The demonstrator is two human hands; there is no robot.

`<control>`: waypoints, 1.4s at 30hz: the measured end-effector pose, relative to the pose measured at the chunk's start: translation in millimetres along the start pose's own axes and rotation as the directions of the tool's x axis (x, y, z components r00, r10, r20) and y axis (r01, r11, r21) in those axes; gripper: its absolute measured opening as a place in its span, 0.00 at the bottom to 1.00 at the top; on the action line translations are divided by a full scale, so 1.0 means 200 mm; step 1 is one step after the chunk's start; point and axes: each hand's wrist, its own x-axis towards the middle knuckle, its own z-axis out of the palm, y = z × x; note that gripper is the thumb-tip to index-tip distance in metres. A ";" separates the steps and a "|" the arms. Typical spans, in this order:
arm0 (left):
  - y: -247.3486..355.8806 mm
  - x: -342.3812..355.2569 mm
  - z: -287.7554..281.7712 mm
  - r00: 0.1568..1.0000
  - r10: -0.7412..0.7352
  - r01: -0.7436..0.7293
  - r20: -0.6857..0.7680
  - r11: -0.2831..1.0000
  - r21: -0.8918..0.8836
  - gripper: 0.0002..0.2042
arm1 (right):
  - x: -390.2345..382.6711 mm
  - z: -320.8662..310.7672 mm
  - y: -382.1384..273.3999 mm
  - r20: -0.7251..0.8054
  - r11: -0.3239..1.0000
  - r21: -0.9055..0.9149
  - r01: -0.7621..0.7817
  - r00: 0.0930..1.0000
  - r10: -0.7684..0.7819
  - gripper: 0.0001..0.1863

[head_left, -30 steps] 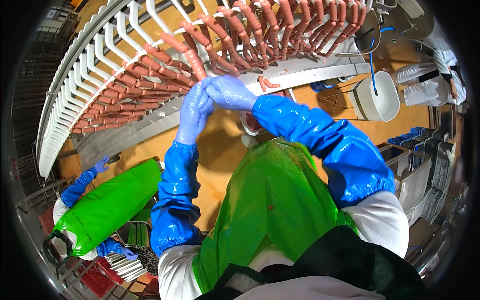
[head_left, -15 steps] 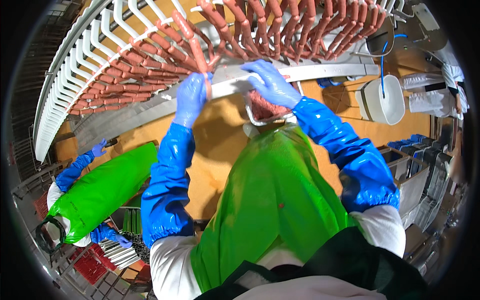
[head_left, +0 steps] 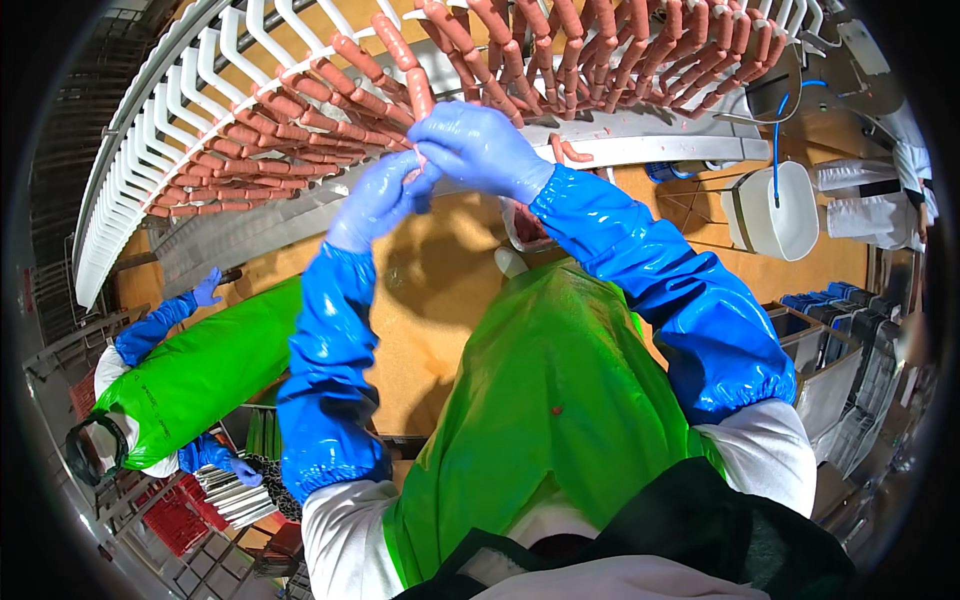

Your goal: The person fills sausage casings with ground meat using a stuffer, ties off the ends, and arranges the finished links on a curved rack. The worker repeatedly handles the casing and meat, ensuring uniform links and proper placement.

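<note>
My left hand [head_left: 385, 203], in a blue glove, is closed, with a bit of the pink end of a sausage link [head_left: 416, 90] showing at its fingers. Right against it, my right hand [head_left: 478, 145] pinches the same sausage from above, its fingers bent together. The link runs up and away from my hands toward the rack. Around it, long strings of linked sausages [head_left: 610, 60] hang from the white hooks [head_left: 200, 85] of a curved rack. A loose short piece of sausage [head_left: 572, 152] rests on the metal ledge [head_left: 640, 150], right of my right hand.
Below the ledge a white tub [head_left: 527, 240] of ground meat is partly hidden by my right arm. A white bin [head_left: 785, 215] with a blue hose [head_left: 778, 140] stands at the right. A co-worker in a green apron [head_left: 200, 370] works at the left; another person in white [head_left: 870, 195] stands far right.
My right hand has moved left from over the meat tub to meet my left hand at the sausage. A short sausage piece now shows on the ledge.
</note>
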 end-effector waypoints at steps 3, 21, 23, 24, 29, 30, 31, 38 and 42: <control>0.09 0.06 -0.12 0.997 0.055 -0.078 0.063 0.876 0.476 0.12 | -0.04 0.00 0.00 0.081 0.986 0.097 -0.137 0.988 0.129 0.09; 0.03 0.38 0.27 0.508 0.854 -0.631 -0.111 0.457 0.627 0.25 | -0.45 -0.05 0.15 0.208 0.845 0.146 -0.515 0.851 0.483 0.09; 0.20 0.61 0.20 0.837 0.547 -0.482 -0.028 0.759 0.437 0.33 | -0.52 -0.07 0.16 0.261 0.814 0.139 -0.565 0.813 0.520 0.10; 0.26 0.62 0.30 0.898 0.437 -0.399 -0.052 0.859 0.320 0.32 | -0.60 -0.10 0.18 0.274 0.777 0.167 -0.607 0.785 0.555 0.10; 0.00 0.93 0.15 0.817 0.574 -0.570 -0.047 0.818 0.074 0.18 | -0.81 -0.33 0.10 0.311 0.634 0.074 -0.770 0.622 0.719 0.12; -0.04 0.86 0.19 0.824 0.559 -0.557 -0.089 0.829 0.048 0.18 | -0.90 -0.37 0.14 0.251 0.613 0.102 -0.783 0.617 0.746 0.11; -0.07 0.79 0.23 0.830 0.542 -0.544 -0.133 0.839 0.022 0.18 | -1.02 -0.39 0.20 0.194 0.594 0.130 -0.794 0.608 0.770 0.11; -0.27 0.54 -0.02 0.883 0.463 -0.435 0.079 0.870 -0.232 0.18 | -1.35 -0.53 0.31 0.029 0.438 0.242 -0.866 0.458 0.888 0.08; -0.45 0.48 -0.14 0.900 0.390 -0.286 0.194 0.865 -0.413 0.17 | -1.37 -0.51 0.32 -0.030 0.429 0.391 -0.814 0.454 0.890 0.08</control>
